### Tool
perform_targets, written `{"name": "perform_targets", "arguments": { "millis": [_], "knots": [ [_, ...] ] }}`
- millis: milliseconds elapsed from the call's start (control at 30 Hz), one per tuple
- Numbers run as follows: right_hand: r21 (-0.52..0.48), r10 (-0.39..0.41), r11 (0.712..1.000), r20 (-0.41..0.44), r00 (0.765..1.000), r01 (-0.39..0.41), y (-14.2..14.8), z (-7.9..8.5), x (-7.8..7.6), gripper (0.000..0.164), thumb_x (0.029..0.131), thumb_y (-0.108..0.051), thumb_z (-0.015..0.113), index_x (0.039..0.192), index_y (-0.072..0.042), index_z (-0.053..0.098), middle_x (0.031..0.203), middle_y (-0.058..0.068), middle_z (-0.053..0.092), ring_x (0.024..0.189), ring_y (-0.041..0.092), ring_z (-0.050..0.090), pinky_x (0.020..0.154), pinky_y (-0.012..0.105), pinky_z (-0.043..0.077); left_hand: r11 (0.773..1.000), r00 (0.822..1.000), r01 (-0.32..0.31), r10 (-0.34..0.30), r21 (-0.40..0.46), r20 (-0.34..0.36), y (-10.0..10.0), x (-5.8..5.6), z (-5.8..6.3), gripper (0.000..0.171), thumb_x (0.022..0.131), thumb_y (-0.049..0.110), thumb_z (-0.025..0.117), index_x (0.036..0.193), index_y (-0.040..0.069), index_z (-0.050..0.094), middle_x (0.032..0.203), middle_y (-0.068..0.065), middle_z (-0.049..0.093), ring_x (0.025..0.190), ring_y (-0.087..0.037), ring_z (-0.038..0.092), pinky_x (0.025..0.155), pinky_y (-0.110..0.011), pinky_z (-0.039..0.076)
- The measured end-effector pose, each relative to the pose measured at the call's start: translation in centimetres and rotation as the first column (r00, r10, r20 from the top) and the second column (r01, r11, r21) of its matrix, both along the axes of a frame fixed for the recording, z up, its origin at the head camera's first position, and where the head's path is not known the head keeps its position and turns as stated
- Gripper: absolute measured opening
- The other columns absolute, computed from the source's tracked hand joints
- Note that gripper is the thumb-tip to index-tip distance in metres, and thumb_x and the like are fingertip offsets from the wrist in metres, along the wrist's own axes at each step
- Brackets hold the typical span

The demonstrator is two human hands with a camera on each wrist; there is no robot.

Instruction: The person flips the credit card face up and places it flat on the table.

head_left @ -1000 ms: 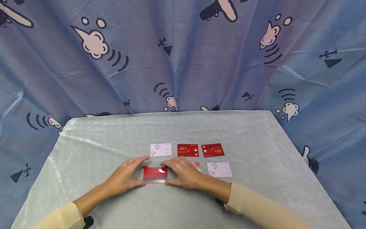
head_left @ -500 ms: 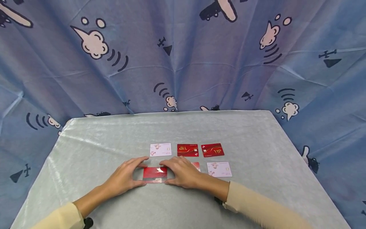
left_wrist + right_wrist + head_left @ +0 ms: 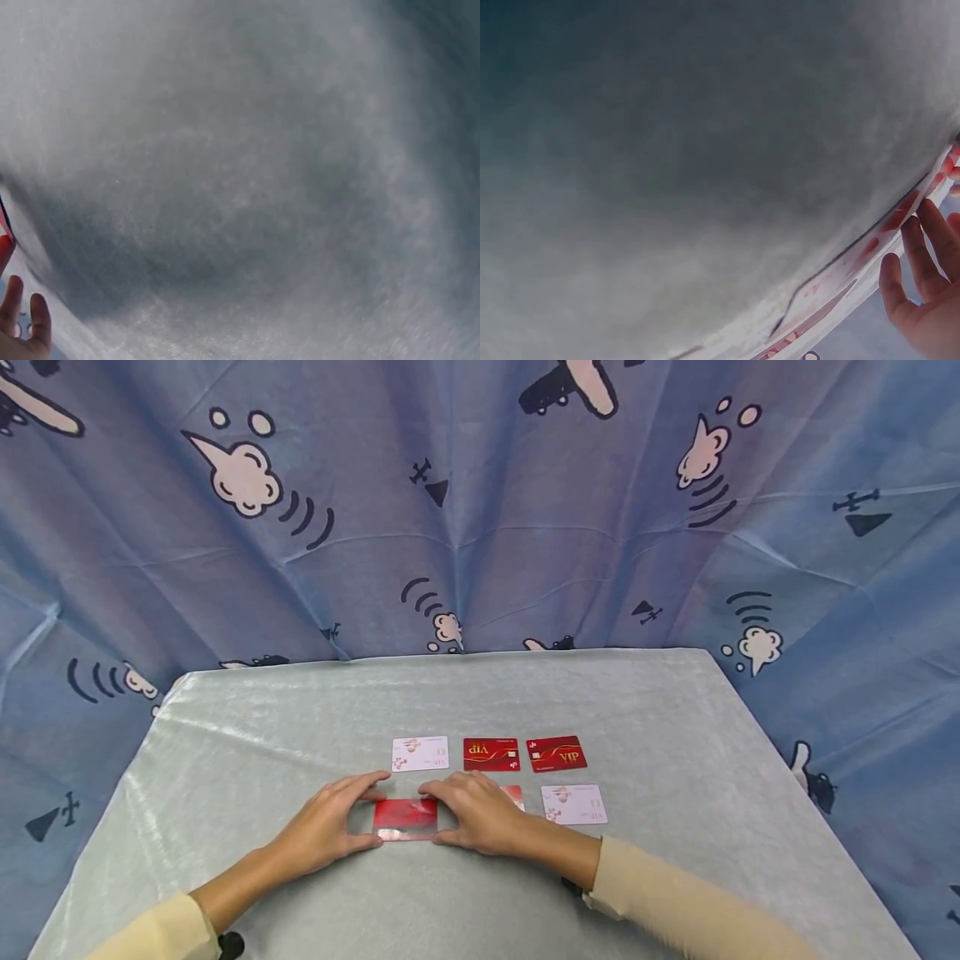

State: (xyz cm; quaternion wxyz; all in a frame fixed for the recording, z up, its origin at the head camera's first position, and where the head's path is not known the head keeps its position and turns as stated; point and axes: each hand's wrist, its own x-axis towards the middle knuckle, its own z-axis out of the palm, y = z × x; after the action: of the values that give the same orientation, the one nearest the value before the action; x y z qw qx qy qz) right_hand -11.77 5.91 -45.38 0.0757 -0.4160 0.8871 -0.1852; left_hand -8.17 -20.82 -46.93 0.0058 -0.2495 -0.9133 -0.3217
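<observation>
In the head view, a glossy plastic card (image 3: 405, 820), red above with a clear-looking strip below, lies between the two hands. My left hand (image 3: 330, 821) holds its left end, thumb at the near corner and fingers at the far one. My right hand (image 3: 483, 817) holds the right end in the same way. Under the right hand, a red and white card (image 3: 514, 795) is mostly hidden. The left wrist view catches only the left fingers (image 3: 39, 319) and a sliver of red at the edge. In the right wrist view, the right fingers (image 3: 922, 255) show beside blurred cards.
Behind the hands, a white card (image 3: 420, 753) and two red VIP cards (image 3: 491, 754) form a row. Another white card (image 3: 574, 804) lies right of the right hand. A pale cloth covers the table (image 3: 300, 710), and a patterned blue curtain (image 3: 480, 527) hangs behind.
The hands and cards stay almost in place. The light reflection on the glossy card has shifted, and the whole head view has drifted very slightly.
</observation>
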Motion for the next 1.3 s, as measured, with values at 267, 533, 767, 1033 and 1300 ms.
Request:
{"name": "perform_targets", "arguments": {
  "millis": [267,533,767,1033,1300],
  "knots": [
    [0.015,-0.005,1.000,-0.017,1.000,0.005,-0.2,0.1,0.0,0.063,0.081,-0.034,0.083,0.136,-0.015,0.059,0.122,-0.003,0.068,0.108,0.012,0.063,0.096,0.035,0.048,0.999,0.997,0.022,-0.020,0.030,-0.069,0.1,0.0,0.4,0.086,0.065,0.018,0.094,0.140,0.009,0.053,0.110,0.004,0.068,0.105,-0.017,0.063,0.091,-0.046,0.051],
    [0.012,-0.010,1.000,-0.005,1.000,0.010,-0.3,0.1,-0.1,0.067,0.080,-0.033,0.084,0.138,-0.014,0.056,0.122,-0.002,0.068,0.107,0.012,0.063,0.093,0.033,0.051,0.999,0.999,0.017,-0.016,0.034,-0.041,0.4,0.1,1.4,0.084,0.067,0.018,0.092,0.141,0.011,0.052,0.110,0.005,0.065,0.106,-0.016,0.061,0.090,-0.045,0.051],
    [0.012,-0.022,1.000,0.015,1.000,0.022,-0.3,0.1,0.0,0.071,0.080,-0.033,0.085,0.141,-0.015,0.053,0.125,-0.002,0.067,0.109,0.012,0.063,0.094,0.034,0.051,0.996,0.999,0.050,-0.049,0.071,-0.012,0.7,-0.1,1.9,0.080,0.070,0.016,0.090,0.140,0.012,0.051,0.111,0.005,0.065,0.100,-0.015,0.063,0.088,-0.043,0.053],
    [0.018,-0.030,0.999,0.015,0.999,0.030,-0.4,0.1,0.0,0.073,0.080,-0.034,0.084,0.142,-0.015,0.052,0.127,0.000,0.066,0.111,0.013,0.063,0.094,0.035,0.051,0.991,0.998,0.065,-0.064,0.115,-0.014,1.1,-0.1,2.5,0.079,0.071,0.011,0.089,0.141,0.012,0.050,0.113,0.000,0.067,0.099,-0.017,0.064,0.085,-0.045,0.054],
    [0.008,-0.040,0.999,0.014,0.999,0.040,-0.3,0.0,0.0,0.074,0.079,-0.034,0.085,0.143,-0.015,0.051,0.125,-0.001,0.067,0.109,0.013,0.064,0.093,0.034,0.051,0.986,0.996,0.090,-0.086,0.141,-0.036,1.9,-0.3,3.3,0.079,0.073,0.014,0.090,0.141,0.012,0.049,0.116,-0.003,0.068,0.104,-0.024,0.065,0.087,-0.045,0.054]
  ]
}}
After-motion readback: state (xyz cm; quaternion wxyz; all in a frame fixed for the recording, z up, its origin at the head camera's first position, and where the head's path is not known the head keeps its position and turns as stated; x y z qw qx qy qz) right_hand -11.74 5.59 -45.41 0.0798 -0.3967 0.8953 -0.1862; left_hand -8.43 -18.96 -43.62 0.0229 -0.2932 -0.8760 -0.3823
